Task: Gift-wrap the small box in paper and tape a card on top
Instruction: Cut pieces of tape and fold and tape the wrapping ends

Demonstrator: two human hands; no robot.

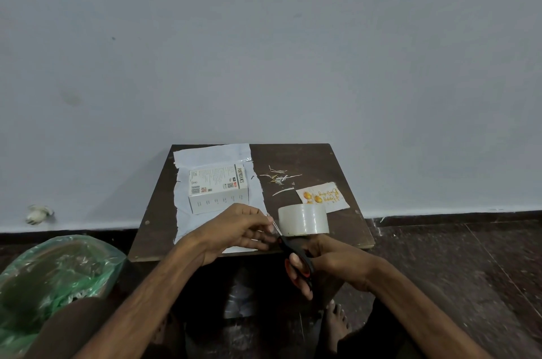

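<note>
**A:** ok so where's the box (218,188) at right now?

**B:** lying flat on the white paper (211,154), on the left half of the little dark worktop (308,157). totally unwrapped, print facing up, paper spread out under it.

**A:** and the hands?

**B:** left hand (234,229) is over the front edge of the paper, fingers curled, tips pinched together right beside the tape (303,219). looks like they're pinching its loose end, though the strip is clear and hard to make out. right hand (331,261) grips the scissors (296,259), thumb through a black-and-orange loop, blades pointing up toward the left fingertips, just beside the roll.

**A:** card?

**B:** card (322,197) lies flat behind the tape on the right side of the worktop, apart from the box. thin scraps (280,178) sit between it and the paper. there's also a green bag (58,264) on the floor (454,256) off to the left.
</note>
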